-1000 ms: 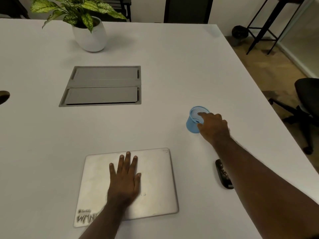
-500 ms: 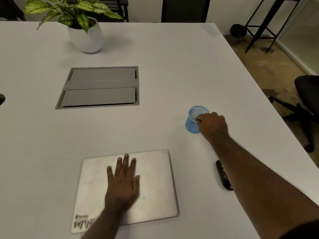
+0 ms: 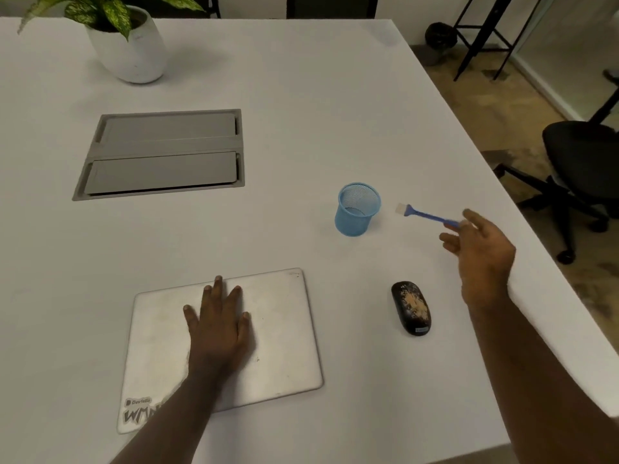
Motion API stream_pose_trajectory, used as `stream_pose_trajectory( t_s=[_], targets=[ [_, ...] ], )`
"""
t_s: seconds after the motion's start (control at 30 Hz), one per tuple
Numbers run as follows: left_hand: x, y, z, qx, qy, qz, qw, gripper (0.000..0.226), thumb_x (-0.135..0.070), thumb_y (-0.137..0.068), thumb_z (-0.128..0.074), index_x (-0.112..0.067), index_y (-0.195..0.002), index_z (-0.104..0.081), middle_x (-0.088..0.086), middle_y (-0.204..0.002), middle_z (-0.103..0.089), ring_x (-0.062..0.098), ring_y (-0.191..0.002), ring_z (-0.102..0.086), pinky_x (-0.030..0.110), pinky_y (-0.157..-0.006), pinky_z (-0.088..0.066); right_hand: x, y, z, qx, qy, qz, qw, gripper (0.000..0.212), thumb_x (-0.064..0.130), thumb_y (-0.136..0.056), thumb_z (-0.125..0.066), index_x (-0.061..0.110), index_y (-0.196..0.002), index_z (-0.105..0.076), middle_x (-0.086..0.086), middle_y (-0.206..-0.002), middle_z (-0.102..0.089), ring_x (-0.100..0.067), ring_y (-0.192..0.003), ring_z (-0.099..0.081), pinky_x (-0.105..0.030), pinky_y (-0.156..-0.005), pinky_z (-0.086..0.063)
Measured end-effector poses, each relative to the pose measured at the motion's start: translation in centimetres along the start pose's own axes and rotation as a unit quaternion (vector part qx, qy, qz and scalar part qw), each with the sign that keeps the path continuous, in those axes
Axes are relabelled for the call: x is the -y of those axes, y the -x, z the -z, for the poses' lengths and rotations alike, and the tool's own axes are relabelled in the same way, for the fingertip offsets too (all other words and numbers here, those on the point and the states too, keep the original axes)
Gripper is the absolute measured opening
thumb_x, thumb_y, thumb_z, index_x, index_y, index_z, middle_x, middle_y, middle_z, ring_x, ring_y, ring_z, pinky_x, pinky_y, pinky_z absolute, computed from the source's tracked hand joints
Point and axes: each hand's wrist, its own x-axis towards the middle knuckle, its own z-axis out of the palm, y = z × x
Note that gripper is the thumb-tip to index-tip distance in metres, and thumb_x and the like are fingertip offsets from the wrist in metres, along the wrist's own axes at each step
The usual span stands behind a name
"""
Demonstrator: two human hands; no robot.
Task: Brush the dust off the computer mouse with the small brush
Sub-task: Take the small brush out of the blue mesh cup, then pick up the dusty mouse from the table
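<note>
A black computer mouse (image 3: 411, 307) speckled with pale dust lies on the white table (image 3: 301, 112), right of the laptop. My right hand (image 3: 479, 252) hovers above and to the right of the mouse, holding the end of a small blue brush (image 3: 425, 214) whose white bristles point left toward the blue mesh cup (image 3: 356, 209). My left hand (image 3: 219, 324) rests flat, fingers spread, on the closed silver laptop (image 3: 284, 336).
A grey cable hatch (image 3: 164, 152) is set into the table behind the laptop. A potted plant (image 3: 130, 41) stands at the far left. The table's right edge runs close to my right arm; a black office chair (image 3: 582, 169) sits beyond it.
My right hand has drawn the brush out of the blue cup and moved right and back, which uncovers the mouse. The left hand stays on the laptop.
</note>
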Motion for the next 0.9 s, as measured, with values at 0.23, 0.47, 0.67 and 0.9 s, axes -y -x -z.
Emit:
stream_pose_trajectory(
  t_s=[0.23,0.47,0.67,0.9],
  targets=[
    [-7.6,-0.9,0.7,-0.024,0.187,-0.053,0.981,0.053,-0.021,-0.085,-0.046,-0.015,-0.138,-0.049,0.005,-0.158,-0.029,0.027,-0.147,-0.022,0.04,-0.12,-0.015,-5.3,2.6,8.2,0.054,-0.225,-0.263,0.937,0.012,0.013,-0.097,-0.058,0.01,-0.103,-0.068,0.0,-0.08,-0.076,-0.009,-0.074,-0.075,-0.022,-0.066,-0.059],
    [-19.1,0.3,-1.2,0.136,0.456,0.034,0.879,0.038,-0.003,-0.089,-0.052,-0.023,-0.12,-0.06,-0.002,-0.125,-0.062,0.016,-0.115,-0.059,0.031,-0.1,-0.047,-9.0,3.8,9.0,0.054,-0.143,-0.293,0.944,0.012,0.008,-0.1,-0.052,0.01,-0.103,-0.063,-0.008,-0.096,-0.068,-0.023,-0.089,-0.069,-0.033,-0.076,-0.06],
    [-24.6,0.5,-3.3,0.247,0.502,0.154,0.814,0.035,-0.017,-0.095,-0.048,-0.014,-0.128,-0.058,0.005,-0.127,-0.061,0.024,-0.116,-0.059,0.042,-0.103,-0.048,-9.9,4.3,6.7,0.04,0.0,-0.205,0.978,0.024,0.013,-0.102,-0.05,0.003,-0.123,-0.056,-0.016,-0.113,-0.069,-0.03,-0.104,-0.065,-0.041,-0.091,-0.052],
    [-26.3,0.6,-5.5,0.242,0.458,0.157,0.841,0.033,-0.006,-0.096,-0.043,0.0,-0.123,-0.06,0.016,-0.119,-0.064,0.032,-0.112,-0.06,0.047,-0.099,-0.049,-11.5,3.6,5.7,0.032,0.025,-0.201,0.979,0.015,0.014,-0.103,-0.048,0.007,-0.113,-0.056,-0.015,-0.111,-0.071,-0.027,-0.099,-0.068,-0.033,-0.083,-0.055]
  ],
)
